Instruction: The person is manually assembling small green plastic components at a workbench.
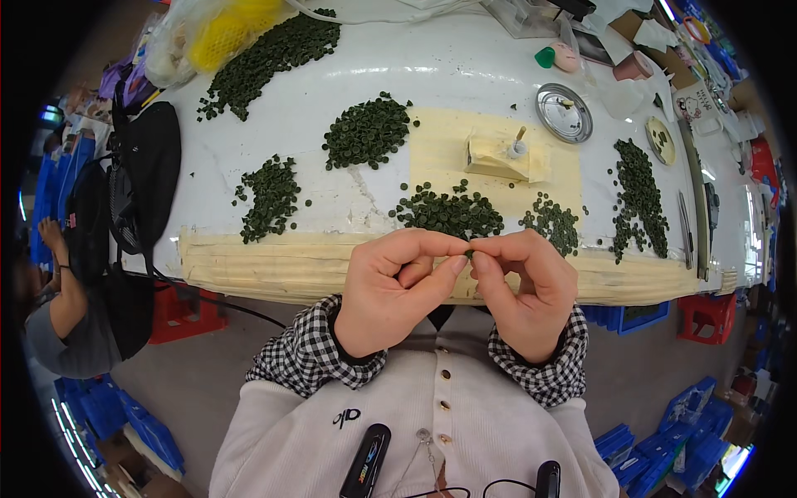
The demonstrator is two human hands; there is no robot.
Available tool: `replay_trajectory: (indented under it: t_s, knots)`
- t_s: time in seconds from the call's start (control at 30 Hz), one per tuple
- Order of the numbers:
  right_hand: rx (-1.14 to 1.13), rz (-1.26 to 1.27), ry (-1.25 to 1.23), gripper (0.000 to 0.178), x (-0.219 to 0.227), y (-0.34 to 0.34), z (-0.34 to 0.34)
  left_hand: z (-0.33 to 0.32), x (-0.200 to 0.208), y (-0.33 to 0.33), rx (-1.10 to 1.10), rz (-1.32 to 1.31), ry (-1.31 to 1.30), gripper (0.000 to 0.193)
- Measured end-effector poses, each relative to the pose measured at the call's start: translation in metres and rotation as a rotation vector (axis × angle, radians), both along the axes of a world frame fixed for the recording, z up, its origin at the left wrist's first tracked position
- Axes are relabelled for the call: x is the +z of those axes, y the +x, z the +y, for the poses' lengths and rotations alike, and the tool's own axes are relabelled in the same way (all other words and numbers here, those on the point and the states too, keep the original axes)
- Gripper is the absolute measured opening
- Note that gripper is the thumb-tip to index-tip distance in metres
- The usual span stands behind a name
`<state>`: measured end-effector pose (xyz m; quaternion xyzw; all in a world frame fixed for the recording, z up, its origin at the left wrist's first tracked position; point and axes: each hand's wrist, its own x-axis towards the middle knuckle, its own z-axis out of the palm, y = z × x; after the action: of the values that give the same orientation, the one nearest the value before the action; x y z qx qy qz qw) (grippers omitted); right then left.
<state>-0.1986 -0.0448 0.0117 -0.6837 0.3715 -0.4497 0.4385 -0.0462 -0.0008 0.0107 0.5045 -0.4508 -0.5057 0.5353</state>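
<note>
Left hand (407,278) and right hand (527,286) meet at the fingertips, thumbs and forefingers pinching one small dark-green piece (470,254), mostly covered, its exact form unreadable. Both hands lie on the wearer's side of the tape-covered block (498,158), from which a short peg (520,134) stands. Between block and hands, a heap of green pieces (452,213) has its near edge hidden by the left hand. Left of the block, a dense mound (365,133); right of it and farther off, a round metal dish (564,114), contents indistinct. Far left of the block, yellow mesh (232,33) is cut off above; a co-worker (70,311) is lost partly in the dark rim.
</note>
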Motion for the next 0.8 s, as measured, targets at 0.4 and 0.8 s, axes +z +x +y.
replay_trajectory:
  t_s: [0.4, 0.8]
  knots:
    - [0.014, -0.003, -0.025, 0.016, -0.006, 0.001, -0.002, 0.0, -0.004, 0.0, 0.049, -0.079, -0.062, 0.016]
    - [0.113, 0.105, -0.267, 0.025, -0.004, -0.005, -0.014, -0.003, 0.008, 0.009, 0.071, -0.531, -0.325, 0.016]
